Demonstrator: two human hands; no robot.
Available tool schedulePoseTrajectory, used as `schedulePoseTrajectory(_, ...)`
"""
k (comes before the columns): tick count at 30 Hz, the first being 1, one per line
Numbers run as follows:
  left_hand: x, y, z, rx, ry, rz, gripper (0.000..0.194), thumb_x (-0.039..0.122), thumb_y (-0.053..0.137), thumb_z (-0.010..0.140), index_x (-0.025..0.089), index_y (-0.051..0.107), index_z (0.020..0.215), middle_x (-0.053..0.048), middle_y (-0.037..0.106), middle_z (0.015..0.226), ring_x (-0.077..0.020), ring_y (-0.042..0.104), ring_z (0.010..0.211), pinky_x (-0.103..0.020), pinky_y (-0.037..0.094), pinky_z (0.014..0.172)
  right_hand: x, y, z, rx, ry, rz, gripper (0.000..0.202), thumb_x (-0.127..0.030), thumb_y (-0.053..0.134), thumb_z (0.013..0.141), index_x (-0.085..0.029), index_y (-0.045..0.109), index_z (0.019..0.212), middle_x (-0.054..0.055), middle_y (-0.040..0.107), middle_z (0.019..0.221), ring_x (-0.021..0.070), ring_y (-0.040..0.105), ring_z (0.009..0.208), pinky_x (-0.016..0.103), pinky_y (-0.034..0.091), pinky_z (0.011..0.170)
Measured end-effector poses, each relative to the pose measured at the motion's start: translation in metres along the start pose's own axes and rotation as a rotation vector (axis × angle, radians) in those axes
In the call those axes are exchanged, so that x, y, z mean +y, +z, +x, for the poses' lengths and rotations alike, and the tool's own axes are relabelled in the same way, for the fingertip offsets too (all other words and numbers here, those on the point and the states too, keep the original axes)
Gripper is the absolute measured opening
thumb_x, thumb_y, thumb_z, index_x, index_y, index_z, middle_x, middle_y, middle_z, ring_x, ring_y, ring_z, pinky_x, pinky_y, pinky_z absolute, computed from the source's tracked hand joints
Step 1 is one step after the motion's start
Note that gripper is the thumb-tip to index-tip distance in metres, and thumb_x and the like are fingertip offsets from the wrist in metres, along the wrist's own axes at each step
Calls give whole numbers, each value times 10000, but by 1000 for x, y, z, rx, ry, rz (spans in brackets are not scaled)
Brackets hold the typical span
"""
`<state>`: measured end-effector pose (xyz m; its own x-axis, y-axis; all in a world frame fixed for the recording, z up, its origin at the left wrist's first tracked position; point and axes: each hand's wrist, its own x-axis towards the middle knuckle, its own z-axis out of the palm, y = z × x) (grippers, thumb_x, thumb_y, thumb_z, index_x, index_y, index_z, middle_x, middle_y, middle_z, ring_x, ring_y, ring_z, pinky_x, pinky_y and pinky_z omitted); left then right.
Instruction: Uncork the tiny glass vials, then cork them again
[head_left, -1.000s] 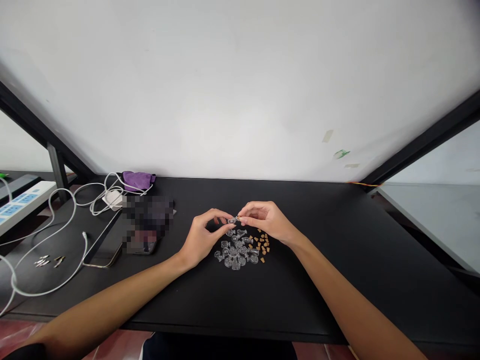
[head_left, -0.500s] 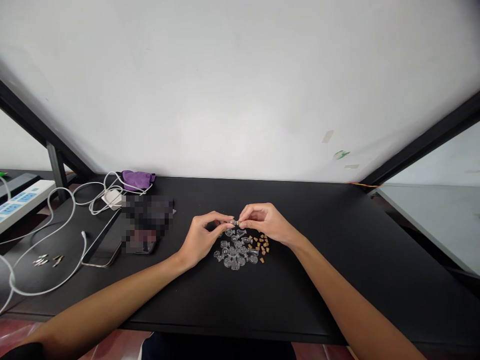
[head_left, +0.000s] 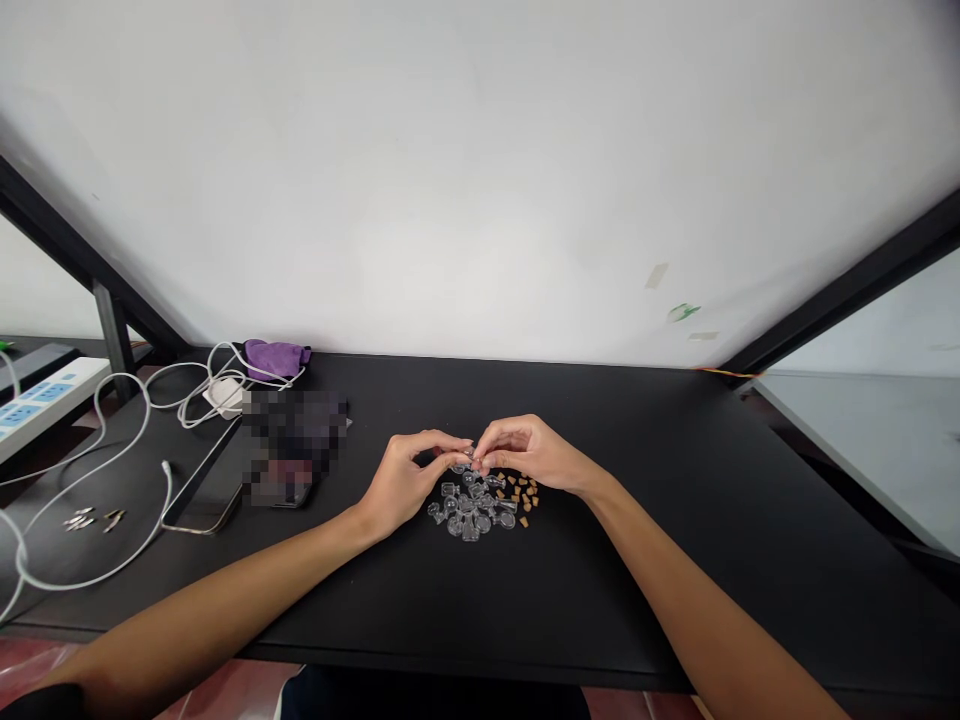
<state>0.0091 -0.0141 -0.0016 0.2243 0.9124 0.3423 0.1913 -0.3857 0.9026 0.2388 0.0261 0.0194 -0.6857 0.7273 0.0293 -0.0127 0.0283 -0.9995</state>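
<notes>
Lowered toward clear bottles (head_left: 470, 504), left hand (head_left: 401, 482), right hand (head_left: 538, 456), fingers (head_left: 453, 443) pinching one tiny bottle (head_left: 470, 454)

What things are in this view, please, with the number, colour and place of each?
small bottles: many, clear, centre pile
held bottle: one, clear, between fingertips
corks: about a dozen, tan, right of pile
phone: one, dark, left
pixelated items: count unclear, mostly dark, beside phone
purple cloth: one, far left
white block: one, near cloth
cable: count unclear, white, left
metal pieces: several, silver and brassy, left
power strip: one, white and blue, left edge
table: one, black, beneath
wall: one, white, behind
frame bars: several, black, both sides
floor: red, below
left hand, right hand: one each, bare, centre
</notes>
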Motion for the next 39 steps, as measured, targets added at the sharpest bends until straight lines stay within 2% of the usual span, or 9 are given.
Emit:
schedulePoseTrajectory(6, -1, -1, -1, -21, 37, 22, 144, 349, 755, 945, 244, 833, 1008, -35, 823, 939, -213, 749, 835, -335, 568, 821, 5, 0, 1, 11, -10, 32, 240, -406, 869, 822, -182, 791, 860, 55, 780, 865, 184, 741, 789, 350, 606, 805)
schedulePoseTrajectory(10, 0, -1, 1, -12, 6, 28, 142, 343, 764, 938, 232, 818, 1008, -35, 820, 991, -206, 747, 879, -324, 572, 841, 1, 2, 1, 34, -10, 10, 278, -437, 850, 840, -179, 775, 910, 50, 771, 854, 187, 739, 811, 355, 600, 827)
schedulePoseTrajectory(17, 2, -1, 5, 31, 3, 91, 201, 301, 721, 962, 234, 776, 1143, -53, 788, 1156, -219, 716, 1055, -346, 554, 927, -3, 2, 1, 141, -46, -62, 272, -426, 781, 910, -196, 738, 1049, 56, 759, 972, 186, 725, 897, 358, 578, 894)
schedulePoseTrajectory(21, 3, -1, 6, 23, 13, 111, 196, 272, 681, 980, 246, 766, 1155, -39, 784, 1169, -209, 709, 1076, -335, 548, 921, 1, 1, 3, 188, -54, -109, 264, -421, 799, 888, -202, 725, 1014, 37, 734, 922, 182, 710, 865, 343, 573, 864)
schedulePoseTrajectory(26, 2, -2, 6, 37, 0, 160, 215, 245, 671, 976, 256, 752, 1175, -26, 775, 1185, -211, 698, 1123, -350, 524, 964, 11, -2, 8, 320, -95, -141, 248, -441, 753, 921, -215, 678, 991, 35, 728, 908, 188, 710, 845, 357, 576, 852)
schedulePoseTrajectory(30, -1, -2, 6, 64, -19, 192, 206, 236, 635, 987, 256, 759, 1151, -27, 768, 1183, -207, 691, 1121, -373, 506, 1029, 15, -6, 9, 397, -93, -253, 240, -440, 737, 926, -215, 661, 963, 42, 736, 901, 208, 717, 850, 367, 562, 837)
schedulePoseTrajectory(35, -5, -3, 6, 68, -36, 215, 223, 207, 603, 989, 264, 756, 1142, -17, 761, 1184, -200, 685, 1125, -371, 495, 1038, 17, -6, 9, 408, -59, -509, 168, -388, 692, 951, -223, 721, 949, 43, 755, 921, 207, 683, 845, 352, 502, 770)
schedulePoseTrajectory(39, -8, -3, 6, 57, -38, 224, 228, 194, 595, 989, 267, 750, 1140, -11, 757, 1182, -197, 674, 1141, -369, 484, 1037, 19, -6, 11, 411, -82, -648, 106, -322, 710, 930, -228, 757, 911, 31, 715, 902, 190, 654, 829, 336, 461, 744)
